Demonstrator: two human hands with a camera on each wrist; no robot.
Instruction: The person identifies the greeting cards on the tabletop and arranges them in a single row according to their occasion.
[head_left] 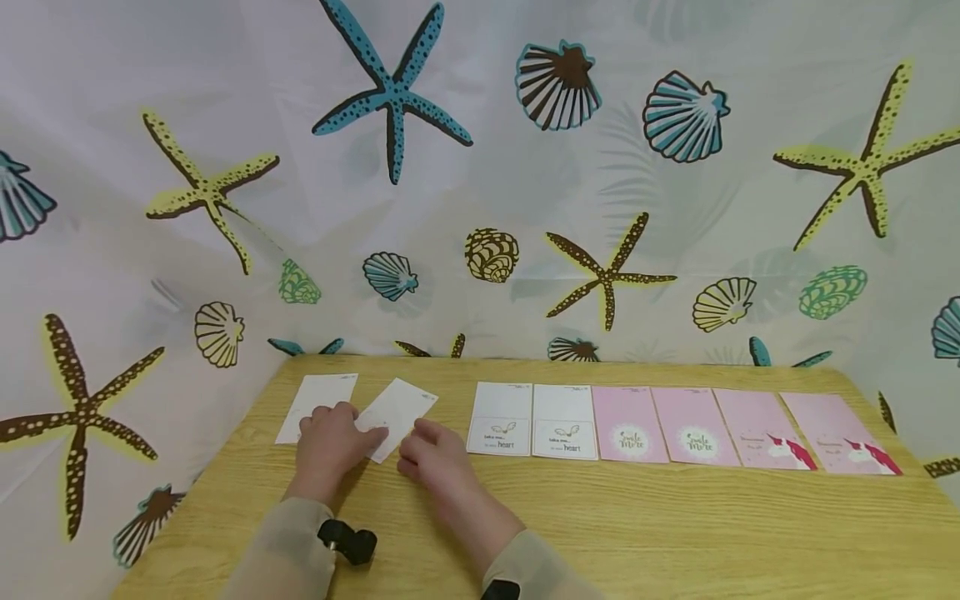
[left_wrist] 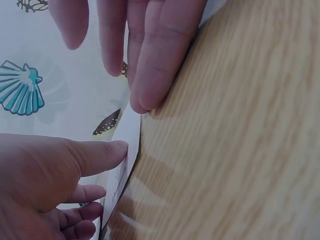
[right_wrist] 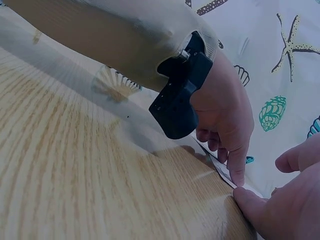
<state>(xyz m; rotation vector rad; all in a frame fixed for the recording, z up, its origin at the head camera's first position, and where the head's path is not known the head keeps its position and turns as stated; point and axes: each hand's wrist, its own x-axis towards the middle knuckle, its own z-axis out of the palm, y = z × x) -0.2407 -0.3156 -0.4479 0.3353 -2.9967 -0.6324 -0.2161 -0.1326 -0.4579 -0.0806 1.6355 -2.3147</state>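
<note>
From the head view, we saw both hands at the left end of the wooden bench [head_left: 600, 517], working on one tilted white card [head_left: 397, 414]. The left hand [head_left: 327, 446] lay over the card's left corner, its grip pressed down on the paper with bent fingers. The right hand [head_left: 435, 458] rested just beside the card's lower right edge, fingers loosely bent; we could not tell whether they touched it. A second white card [head_left: 315, 402] lay flat just to the left, partly under the left hand. To the right ran a row of cards: two white heart cards [head_left: 534, 421], two pink smile cards [head_left: 660, 425] and two pink unicorn cards [head_left: 806, 433]. A seashell-printed curtain [head_left: 480, 167] hung behind.

From the left wrist view, the white card [left_wrist: 131, 135] stood slightly lifted off the bench, left fingertips [left_wrist: 150, 75] on its edge, the right thumb [left_wrist: 95, 155] touching it.

From the right wrist view, the left hand [right_wrist: 225, 120] pressed a fingertip on the card's edge [right_wrist: 222, 172], and the right thumb [right_wrist: 252, 202] met the same edge.
</note>
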